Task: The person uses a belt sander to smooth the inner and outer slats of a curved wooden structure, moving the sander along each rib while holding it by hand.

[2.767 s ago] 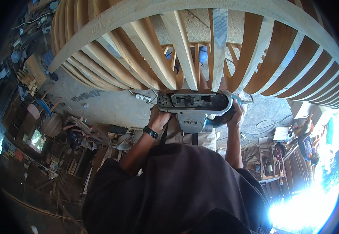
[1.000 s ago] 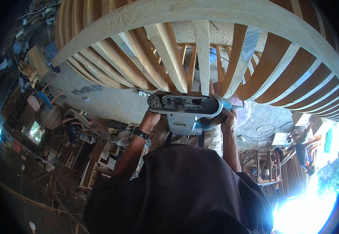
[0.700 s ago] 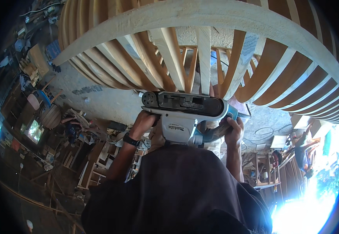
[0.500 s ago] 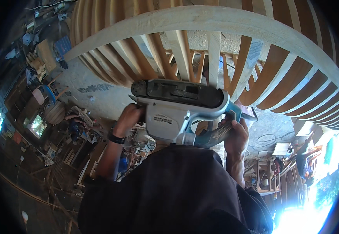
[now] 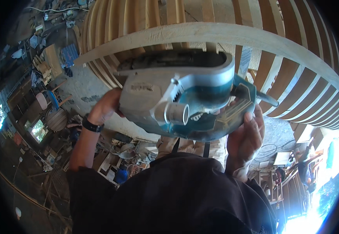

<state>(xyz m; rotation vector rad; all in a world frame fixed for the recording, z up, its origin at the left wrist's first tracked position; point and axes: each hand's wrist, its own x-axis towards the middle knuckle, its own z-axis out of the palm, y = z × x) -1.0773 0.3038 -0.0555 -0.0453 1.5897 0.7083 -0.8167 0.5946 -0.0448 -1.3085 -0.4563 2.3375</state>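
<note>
A teal and silver belt sander (image 5: 142, 95) is held up in front of my chest, its dark belt side turned away toward the slats. My left hand (image 5: 106, 105) wraps round its left end, the fingertips hidden behind the body. At the other end, my right hand (image 5: 247, 136) grips the teal rear handle, with the thumb showing on the near side. A round dust outlet points toward me. Just beyond the sander runs a pale curved wooden rail (image 5: 200, 32), part of a large slatted piece; whether the sander touches it I cannot tell.
Many wooden slats (image 5: 290, 84) fan out along the curved rail. To the left stand a small blue chair (image 5: 53, 100) and a pile of wood offcuts (image 5: 41, 68). A cable (image 5: 272, 150) lies on the floor at right, near stacked wooden parts. Clutter fills the workshop's left side.
The sander has come up and nearer to me, tilting so its dust outlet faces me more. Both hands moved with it, keeping hold. The curved rail sits slightly lower in view.
</note>
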